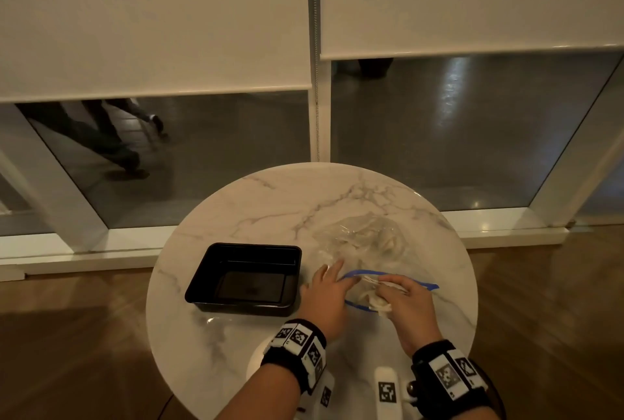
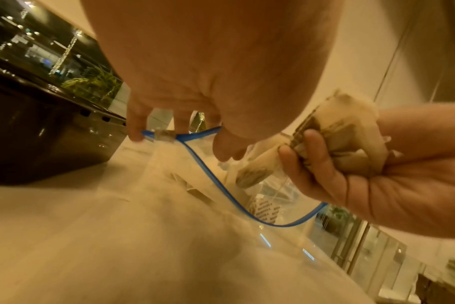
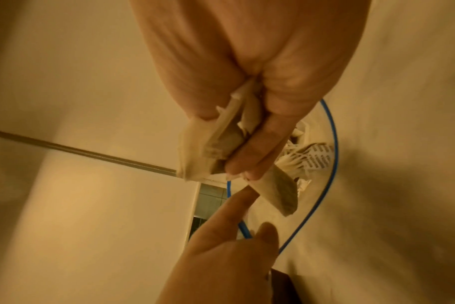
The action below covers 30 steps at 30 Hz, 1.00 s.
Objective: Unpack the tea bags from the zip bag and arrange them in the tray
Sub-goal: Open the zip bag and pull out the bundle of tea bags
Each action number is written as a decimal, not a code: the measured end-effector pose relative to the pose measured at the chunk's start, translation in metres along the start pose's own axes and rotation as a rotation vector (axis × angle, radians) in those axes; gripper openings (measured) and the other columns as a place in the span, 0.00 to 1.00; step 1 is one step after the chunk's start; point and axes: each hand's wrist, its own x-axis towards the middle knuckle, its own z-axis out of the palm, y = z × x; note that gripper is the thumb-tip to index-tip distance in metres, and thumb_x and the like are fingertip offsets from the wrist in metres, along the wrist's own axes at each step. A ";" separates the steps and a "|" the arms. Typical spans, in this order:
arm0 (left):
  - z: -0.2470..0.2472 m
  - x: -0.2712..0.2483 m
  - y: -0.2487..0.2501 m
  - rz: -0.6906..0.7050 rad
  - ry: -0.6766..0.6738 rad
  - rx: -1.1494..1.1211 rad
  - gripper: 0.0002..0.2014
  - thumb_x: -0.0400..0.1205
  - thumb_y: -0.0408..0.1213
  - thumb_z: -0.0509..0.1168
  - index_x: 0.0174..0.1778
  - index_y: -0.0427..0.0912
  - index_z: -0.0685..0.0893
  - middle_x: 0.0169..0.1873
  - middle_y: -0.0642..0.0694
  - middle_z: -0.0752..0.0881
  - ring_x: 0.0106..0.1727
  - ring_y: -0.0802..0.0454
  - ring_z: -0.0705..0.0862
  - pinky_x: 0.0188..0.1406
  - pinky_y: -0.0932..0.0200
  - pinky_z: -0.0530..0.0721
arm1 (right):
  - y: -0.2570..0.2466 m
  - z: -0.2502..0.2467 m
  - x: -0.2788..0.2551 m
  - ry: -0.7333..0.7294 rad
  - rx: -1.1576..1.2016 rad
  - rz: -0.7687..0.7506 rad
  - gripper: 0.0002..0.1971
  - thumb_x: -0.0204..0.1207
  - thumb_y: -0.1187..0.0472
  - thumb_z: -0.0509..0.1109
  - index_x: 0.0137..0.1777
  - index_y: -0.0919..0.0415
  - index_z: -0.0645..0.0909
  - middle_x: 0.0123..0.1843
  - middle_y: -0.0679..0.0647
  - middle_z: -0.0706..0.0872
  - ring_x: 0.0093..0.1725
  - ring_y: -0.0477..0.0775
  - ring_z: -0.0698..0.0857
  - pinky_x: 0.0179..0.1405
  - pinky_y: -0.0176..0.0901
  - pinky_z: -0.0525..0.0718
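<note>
A clear zip bag (image 1: 368, 244) with a blue zip rim (image 2: 208, 174) lies on the round marble table (image 1: 270, 210), its mouth toward me. My left hand (image 1: 341, 276) pinches the rim at its left side and holds the mouth apart. Over the mouth, my right hand (image 1: 395, 294) grips a bunch of pale tea bags (image 3: 208, 148), also seen as tea bags (image 2: 351, 131). More tea bags (image 3: 307, 158) remain inside the bag. The black rectangular tray (image 1: 243, 277) stands just left of my left hand with nothing visible in it.
The table edge curves close around the tray and bag, with wooden floor below. Behind the table are glass panels with lowered blinds (image 1: 152, 14). White marker-tagged wrist camera mounts (image 1: 386, 389) sit at the near table edge.
</note>
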 end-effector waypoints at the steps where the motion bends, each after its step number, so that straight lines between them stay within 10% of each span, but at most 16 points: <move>1: -0.001 -0.005 0.001 0.009 0.094 -0.008 0.31 0.82 0.30 0.57 0.79 0.64 0.72 0.88 0.53 0.57 0.87 0.44 0.53 0.82 0.33 0.59 | -0.004 -0.003 -0.005 -0.021 0.026 -0.006 0.08 0.73 0.77 0.73 0.48 0.67 0.88 0.44 0.67 0.92 0.40 0.59 0.90 0.39 0.50 0.87; 6: 0.006 -0.025 -0.001 -0.030 0.519 -0.521 0.15 0.84 0.30 0.63 0.54 0.55 0.88 0.59 0.58 0.85 0.63 0.60 0.79 0.65 0.57 0.80 | -0.016 -0.013 -0.020 -0.124 0.061 -0.051 0.09 0.73 0.77 0.74 0.49 0.66 0.88 0.45 0.67 0.91 0.40 0.59 0.89 0.36 0.48 0.86; 10: -0.009 -0.034 0.008 -0.394 0.221 -1.185 0.09 0.89 0.45 0.62 0.56 0.50 0.87 0.56 0.44 0.88 0.55 0.42 0.87 0.49 0.52 0.86 | -0.025 -0.004 -0.032 -0.271 0.127 -0.051 0.09 0.73 0.79 0.72 0.48 0.68 0.87 0.41 0.67 0.89 0.39 0.60 0.88 0.38 0.47 0.86; 15: -0.018 -0.037 0.003 -0.544 -0.118 -1.738 0.22 0.84 0.61 0.63 0.59 0.50 0.92 0.59 0.42 0.90 0.58 0.39 0.87 0.61 0.41 0.82 | -0.028 0.020 -0.040 -0.445 0.185 0.065 0.11 0.75 0.81 0.69 0.50 0.69 0.86 0.43 0.66 0.89 0.39 0.58 0.87 0.36 0.42 0.86; 20: -0.028 -0.050 -0.003 -0.490 -0.216 -1.892 0.18 0.85 0.52 0.61 0.65 0.51 0.87 0.61 0.38 0.90 0.57 0.33 0.89 0.59 0.25 0.81 | -0.013 0.038 -0.041 -0.416 0.008 0.012 0.12 0.75 0.76 0.72 0.47 0.59 0.90 0.50 0.63 0.92 0.50 0.63 0.91 0.49 0.56 0.90; 26: -0.023 -0.060 -0.005 -0.462 -0.136 -1.816 0.21 0.86 0.54 0.62 0.68 0.46 0.85 0.65 0.37 0.88 0.65 0.38 0.87 0.61 0.35 0.84 | -0.001 0.063 -0.045 -0.404 -0.109 -0.035 0.13 0.78 0.72 0.68 0.54 0.54 0.87 0.51 0.55 0.92 0.55 0.55 0.90 0.49 0.42 0.88; 30: -0.015 -0.061 -0.004 -0.432 0.040 -1.727 0.17 0.87 0.38 0.67 0.71 0.43 0.79 0.60 0.35 0.89 0.55 0.42 0.90 0.51 0.44 0.85 | 0.007 0.073 -0.046 -0.451 -0.020 0.152 0.19 0.72 0.57 0.66 0.61 0.39 0.82 0.60 0.62 0.89 0.61 0.63 0.88 0.56 0.57 0.87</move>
